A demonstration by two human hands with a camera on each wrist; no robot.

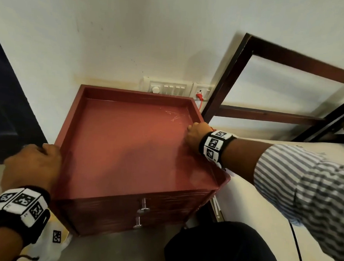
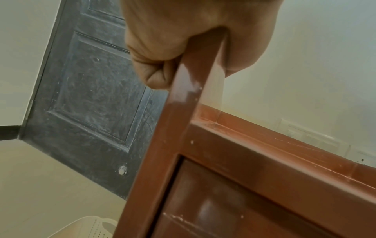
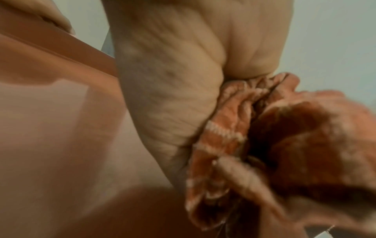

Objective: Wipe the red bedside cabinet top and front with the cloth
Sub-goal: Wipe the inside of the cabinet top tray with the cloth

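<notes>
The red bedside cabinet (image 1: 126, 140) stands against the wall, with a raised rim round its top and two drawers with metal knobs (image 1: 143, 205) in front. My left hand (image 1: 36, 163) grips the cabinet's left rim (image 2: 195, 83), fingers curled over it. My right hand (image 1: 195, 134) sits at the right rim, far part of the top, and holds a bunched orange cloth (image 3: 234, 128) against the surface; the cloth is nearly hidden in the head view. White scratch marks (image 1: 175, 116) lie just left of that hand.
A dark door (image 1: 6, 109) is on the left. A switch panel (image 1: 169, 88) with a red plug (image 1: 199, 96) sits on the wall behind. A dark wooden bed frame (image 1: 230, 73) and white mattress (image 1: 249, 204) stand on the right. A white perforated basket (image 2: 85, 227) is on the floor at left.
</notes>
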